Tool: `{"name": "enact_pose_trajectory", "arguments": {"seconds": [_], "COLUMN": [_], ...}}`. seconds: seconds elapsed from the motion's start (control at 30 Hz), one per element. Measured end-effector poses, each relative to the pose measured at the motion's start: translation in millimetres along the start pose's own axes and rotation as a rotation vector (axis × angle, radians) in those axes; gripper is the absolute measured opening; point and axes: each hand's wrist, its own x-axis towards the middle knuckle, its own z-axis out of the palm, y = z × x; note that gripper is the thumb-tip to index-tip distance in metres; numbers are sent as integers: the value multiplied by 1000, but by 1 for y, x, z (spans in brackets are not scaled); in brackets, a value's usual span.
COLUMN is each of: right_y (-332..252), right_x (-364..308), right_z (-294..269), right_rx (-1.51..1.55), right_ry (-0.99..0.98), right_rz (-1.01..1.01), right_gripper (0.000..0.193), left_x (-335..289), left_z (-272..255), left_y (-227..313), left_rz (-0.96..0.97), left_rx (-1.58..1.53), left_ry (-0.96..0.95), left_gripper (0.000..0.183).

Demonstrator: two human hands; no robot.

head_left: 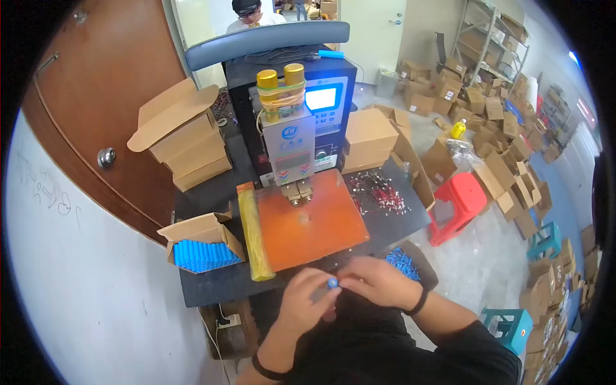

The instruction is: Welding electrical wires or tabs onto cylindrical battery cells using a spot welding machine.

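Note:
My left hand (pixel 304 299) is closed around a small blue cylindrical battery cell (pixel 332 282), whose end points up between the thumb and fingers. Close against it, my right hand (pixel 380 282) has its fingertips pinched together at the cell's side; whatever lies between them is too small to make out. Both hands are at the table's front edge, just before an orange work board (pixel 314 231). Above that board stands a spot welder (pixel 292 144) with gold-capped cylinders and a metal welding head (pixel 297 191).
An open carton of blue cells (pixel 204 255) sits left, beside a yellow wrapped strip (pixel 254 234). Red and black wire leads (pixel 383 196) lie right on the dark table (pixel 215 282). Loose cells (pixel 403 263) fill a bin at right. A red stool (pixel 459 204) stands beyond; another person (pixel 253 16) is behind.

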Motion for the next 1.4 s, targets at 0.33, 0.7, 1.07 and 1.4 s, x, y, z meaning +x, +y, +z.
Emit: {"name": "enact_pose_trajectory", "arguments": {"seconds": [0.33, 0.7, 1.07, 1.4], "right_y": [24, 174, 279, 252], "right_x": [-75, -211, -332, -290], "right_z": [-10, -4, 25, 27], "right_rx": [198, -468, -554, -533], "right_ry": [-132, -51, 84, 241], "right_rz": [347, 652, 726, 743], "right_gripper": [11, 12, 48, 32], "left_x": [-21, -5, 16, -12], "left_z": [15, -152, -142, -145], "left_y": [4, -64, -99, -94], "left_rz": [46, -139, -167, 101], "left_rx": [62, 1149, 1326, 1371], "left_ry": [-131, 250, -58, 160], "left_gripper": [34, 27, 21, 17]}}
